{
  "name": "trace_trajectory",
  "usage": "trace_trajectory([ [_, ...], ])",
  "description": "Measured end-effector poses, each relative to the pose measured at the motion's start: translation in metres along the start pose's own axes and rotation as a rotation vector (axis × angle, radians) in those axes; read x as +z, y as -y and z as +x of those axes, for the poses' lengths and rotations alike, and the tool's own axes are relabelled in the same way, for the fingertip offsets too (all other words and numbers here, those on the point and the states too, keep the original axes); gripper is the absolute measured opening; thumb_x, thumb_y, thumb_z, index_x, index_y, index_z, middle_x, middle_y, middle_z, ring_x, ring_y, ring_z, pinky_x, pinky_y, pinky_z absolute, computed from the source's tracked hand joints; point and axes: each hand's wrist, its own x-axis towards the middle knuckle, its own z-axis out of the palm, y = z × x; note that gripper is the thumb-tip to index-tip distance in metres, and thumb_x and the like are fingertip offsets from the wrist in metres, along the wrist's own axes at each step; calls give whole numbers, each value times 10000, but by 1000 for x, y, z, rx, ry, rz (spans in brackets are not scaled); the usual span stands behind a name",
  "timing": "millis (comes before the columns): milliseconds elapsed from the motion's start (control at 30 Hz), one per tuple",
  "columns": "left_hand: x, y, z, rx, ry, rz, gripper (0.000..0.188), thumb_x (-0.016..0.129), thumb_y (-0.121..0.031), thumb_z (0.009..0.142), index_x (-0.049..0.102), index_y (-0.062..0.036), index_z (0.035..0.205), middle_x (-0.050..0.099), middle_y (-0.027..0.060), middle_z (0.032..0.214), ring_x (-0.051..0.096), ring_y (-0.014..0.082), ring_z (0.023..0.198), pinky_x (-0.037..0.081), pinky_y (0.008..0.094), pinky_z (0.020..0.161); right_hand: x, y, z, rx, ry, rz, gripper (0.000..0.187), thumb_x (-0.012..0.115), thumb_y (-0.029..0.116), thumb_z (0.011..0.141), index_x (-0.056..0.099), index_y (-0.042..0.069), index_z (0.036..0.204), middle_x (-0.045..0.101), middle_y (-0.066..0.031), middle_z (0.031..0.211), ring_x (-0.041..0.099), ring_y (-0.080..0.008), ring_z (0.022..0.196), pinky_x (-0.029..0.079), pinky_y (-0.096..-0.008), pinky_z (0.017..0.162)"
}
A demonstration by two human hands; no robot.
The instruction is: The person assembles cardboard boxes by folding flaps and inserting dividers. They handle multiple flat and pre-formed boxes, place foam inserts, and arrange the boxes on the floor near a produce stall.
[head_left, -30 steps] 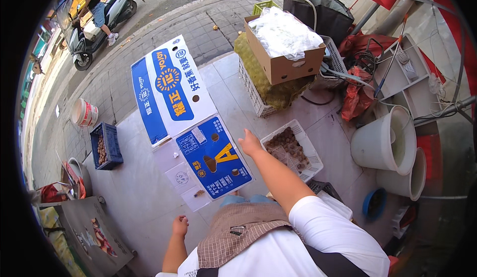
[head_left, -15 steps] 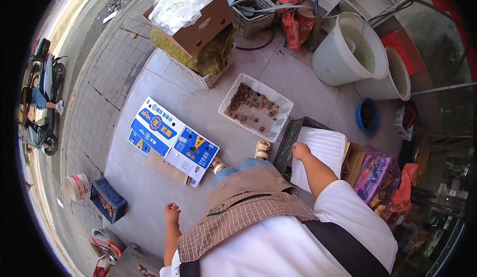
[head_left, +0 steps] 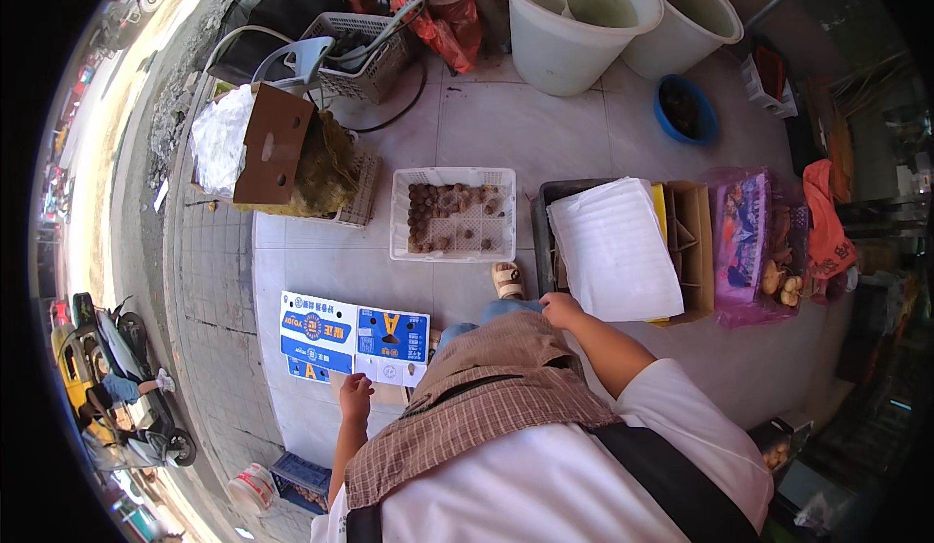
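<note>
My left hand [head_left: 356,397] hangs low with curled fingers, beside a flattened blue and white cardboard box [head_left: 316,334] on the floor. Nothing shows in it. By my apron [head_left: 506,363], my right hand [head_left: 558,310] is loosely closed and looks bare, at the near left corner of a stack of white sheets [head_left: 618,251]. Whether it touches the sheets I cannot tell. Those sheets lie over a dark crate [head_left: 542,241]. Ahead of my feet stands a white plastic crate [head_left: 453,175] holding small round brown items [head_left: 418,214] on its slotted bottom.
A brown carton [head_left: 272,149] with white plastic film sits on a netted load at the far left. Two large white buckets [head_left: 564,52] stand ahead, near a blue basin [head_left: 686,110]. Right of the sheets are a divided carton [head_left: 691,251] and a purple bag [head_left: 739,241].
My view has turned, bringing the crates squarer ahead. My right hand has gone from over the white sheets to their near left corner. My left hand has come closer to the flattened box.
</note>
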Motion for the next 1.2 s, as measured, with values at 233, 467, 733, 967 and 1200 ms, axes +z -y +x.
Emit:
trace_trajectory([
  [233, 28, -20, 24, 11, 76, 258, 216, 574, -106, 836, 592, 29, 1003, 636, 125, 834, 617, 175, 677, 517, 282, 602, -45, -121, -16, 349, -242, 116, 287, 620, 145, 744, 664, 81, 1020, 647, -157, 1035, 608, -305, 979, 473, -362, 869],
  [467, 14, -51, 27, 80, 69, 501, 190, 561, -95, 824, 582, 31, 964, 619, 125, 769, 605, 175, 629, 515, 282, 544, -87, -209, 13, 646, -444, 91, 345, 561, 139, 789, 606, 66, 1123, 590, -198, 1102, 574, -325, 1042, 480, -399, 881],
  [733, 69, -115, -3, 355, 364, 1125, 210, 597, -130, 813, 597, -11, 986, 655, 135, 797, 667, 210, 712, 534, 335, 623, -150, -293, 108, 721, -585, -50, 453, 607, 123, 788, 496, 48, 1221, 496, -143, 1209, 462, -295, 1164, 460, -401, 906],
  [967, 280, -233, 15, 158, 393, 706, 221, 583, -90, 858, 567, 11, 1054, 663, 118, 952, 642, 189, 872, 500, 294, 773, -127, -361, 136, 830, -462, 53, 470, 682, 214, 748, 535, 75, 1173, 567, -123, 1177, 487, -269, 1165, 381, -501, 950],
  [1200, 329, -234, 17, 192, 587, 904, 211, 579, -61, 863, 565, 6, 1063, 659, 133, 993, 636, 191, 923, 492, 313, 814, -35, -209, 118, 186, -235, 89, 137, 535, 112, 770, 645, 97, 850, 626, -112, 855, 617, -285, 886, 334, -524, 990],
])
